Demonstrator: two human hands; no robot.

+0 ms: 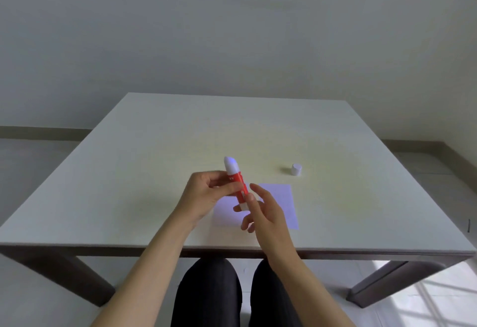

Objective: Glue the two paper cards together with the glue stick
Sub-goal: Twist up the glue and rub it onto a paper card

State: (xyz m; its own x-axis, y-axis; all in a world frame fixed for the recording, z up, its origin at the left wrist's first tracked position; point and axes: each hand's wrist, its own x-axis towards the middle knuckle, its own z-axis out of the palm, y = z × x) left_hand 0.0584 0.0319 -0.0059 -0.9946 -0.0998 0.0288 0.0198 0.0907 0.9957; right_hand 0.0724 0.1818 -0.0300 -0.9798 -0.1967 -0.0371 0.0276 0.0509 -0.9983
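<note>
The uncapped glue stick (236, 181) is gripped by the left hand (206, 195), with its base pinched by the right hand (263, 213) fingers. The cap (296, 169) is stood on the table (129, 172), just past the paper cards (280, 203).

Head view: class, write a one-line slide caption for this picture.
Left hand holds the uncapped glue stick above the paper; right hand at its base, cap on the table.

The red glue stick (237, 181) stands nearly upright at frame centre, uncapped, white glue exposed. Its white cap (296, 169) sits upright, right of centre. Pale paper cards (280, 201) lie flat below.
</note>
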